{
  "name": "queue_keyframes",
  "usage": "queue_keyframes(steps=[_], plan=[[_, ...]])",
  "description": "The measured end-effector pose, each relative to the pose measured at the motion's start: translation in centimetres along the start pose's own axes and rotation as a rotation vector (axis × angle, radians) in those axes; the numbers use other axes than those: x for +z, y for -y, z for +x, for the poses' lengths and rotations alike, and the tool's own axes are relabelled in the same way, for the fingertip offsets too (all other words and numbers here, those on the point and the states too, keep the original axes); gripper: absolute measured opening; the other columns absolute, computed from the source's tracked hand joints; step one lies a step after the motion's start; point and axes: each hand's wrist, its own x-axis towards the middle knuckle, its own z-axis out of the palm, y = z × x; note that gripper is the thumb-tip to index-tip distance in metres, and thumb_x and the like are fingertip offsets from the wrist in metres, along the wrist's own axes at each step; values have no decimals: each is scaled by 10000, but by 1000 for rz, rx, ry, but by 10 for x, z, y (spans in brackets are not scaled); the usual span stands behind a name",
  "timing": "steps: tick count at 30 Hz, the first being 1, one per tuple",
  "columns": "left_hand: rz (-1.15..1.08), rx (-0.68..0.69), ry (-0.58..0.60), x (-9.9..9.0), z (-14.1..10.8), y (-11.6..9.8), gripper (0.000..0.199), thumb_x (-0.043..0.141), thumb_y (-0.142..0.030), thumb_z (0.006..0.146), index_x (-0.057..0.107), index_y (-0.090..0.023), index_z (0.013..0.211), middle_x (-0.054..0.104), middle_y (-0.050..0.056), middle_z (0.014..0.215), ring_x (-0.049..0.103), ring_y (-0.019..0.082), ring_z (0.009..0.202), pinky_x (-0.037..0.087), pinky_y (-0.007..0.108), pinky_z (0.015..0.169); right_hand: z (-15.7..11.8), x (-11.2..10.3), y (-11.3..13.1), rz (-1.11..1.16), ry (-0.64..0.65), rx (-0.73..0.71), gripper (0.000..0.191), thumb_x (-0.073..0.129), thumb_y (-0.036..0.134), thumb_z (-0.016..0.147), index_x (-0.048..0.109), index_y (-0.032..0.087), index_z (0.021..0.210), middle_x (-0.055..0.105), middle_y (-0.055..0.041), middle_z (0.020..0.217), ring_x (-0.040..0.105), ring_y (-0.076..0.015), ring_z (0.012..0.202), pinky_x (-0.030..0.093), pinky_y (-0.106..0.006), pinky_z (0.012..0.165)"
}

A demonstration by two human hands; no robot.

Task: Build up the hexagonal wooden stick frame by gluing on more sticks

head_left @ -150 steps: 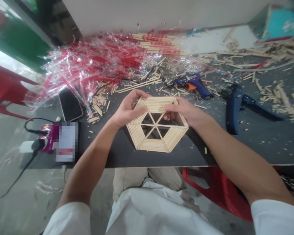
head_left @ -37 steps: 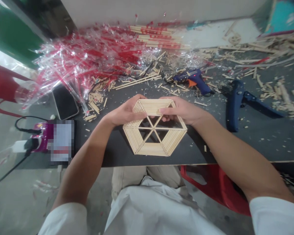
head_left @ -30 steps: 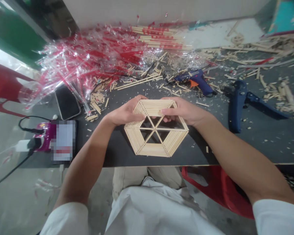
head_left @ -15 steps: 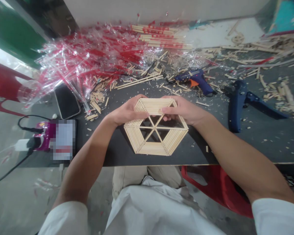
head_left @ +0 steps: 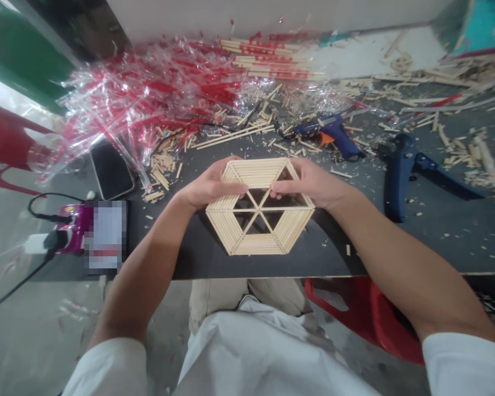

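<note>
Between my hands is a hexagonal frame [head_left: 260,244] made of pale wooden sticks, with spokes meeting at its centre. Rows of sticks fill the outer part of most of its sections; the upper right section shows only its outer edge and a gap. My left hand [head_left: 212,186] grips the upper left side, thumb laid over the sticks and fingers mostly hidden behind. On the upper right, my right hand [head_left: 309,184] pinches the frame, with some fingertips showing through the open section. The frame is held tilted above the dark table.
A blue glue gun [head_left: 334,135] and a dark blue hand cutter [head_left: 398,181] lie beyond my right hand. Red and clear plastic wrappers [head_left: 148,99] heap at the back left. Two phones, one dark [head_left: 112,171], and a purple power adapter [head_left: 75,225] sit left. Stick scraps [head_left: 165,170] litter the table [head_left: 206,264].
The hexagonal frame has shifted slightly up and left and tilted a little in my hands. My right thumb has slid off the top row toward the open section's edge.
</note>
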Motion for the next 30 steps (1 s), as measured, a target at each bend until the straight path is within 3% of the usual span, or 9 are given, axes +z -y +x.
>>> queue_keyframes(steps=[10,22,30], plan=[[61,-49,-121,10,3,-1,470,917,-279,661,599,-165,989,694,-2,734,628,121,611,487,241,572,0,11,4,-29,-129,77,367,948,249,654,646,208,861,738,-38,788,676,-170,692,597,-312,628],[106,-89,-140,15,2,-4,393,867,-233,648,617,-154,941,688,1,691,606,112,577,445,228,530,-3,16,6,-101,-192,143,398,866,109,649,568,236,880,730,-20,721,667,-165,635,581,-303,557],[125,-101,-164,17,3,-7,398,849,-253,618,623,-156,931,681,-3,686,596,107,572,449,224,525,-2,16,6,-118,-181,118,416,890,140,641,561,241,875,721,-18,737,664,-174,654,568,-313,551]])
